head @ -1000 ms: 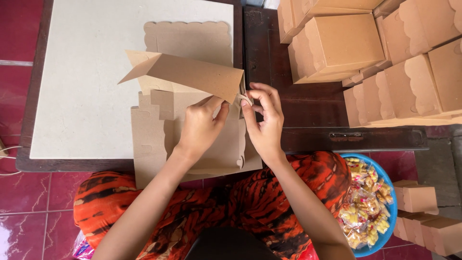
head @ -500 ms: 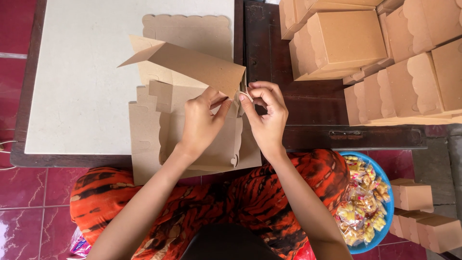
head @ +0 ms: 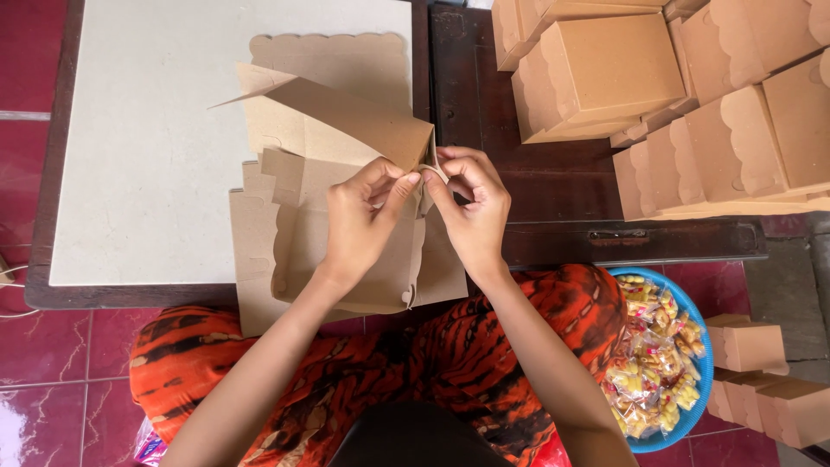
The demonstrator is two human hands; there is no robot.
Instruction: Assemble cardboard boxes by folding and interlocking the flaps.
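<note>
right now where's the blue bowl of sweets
In the head view the blue bowl of sweets sits on the red floor at lower right, beside the person's right knee, under the dark table edge.

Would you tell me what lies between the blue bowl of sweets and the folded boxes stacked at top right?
In the head view, the dark wooden table edge lies between the blue bowl and the folded boxes.

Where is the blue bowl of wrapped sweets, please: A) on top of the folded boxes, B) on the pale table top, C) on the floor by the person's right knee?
C: the blue bowl sits on the red floor tiles beside the right knee.
</note>
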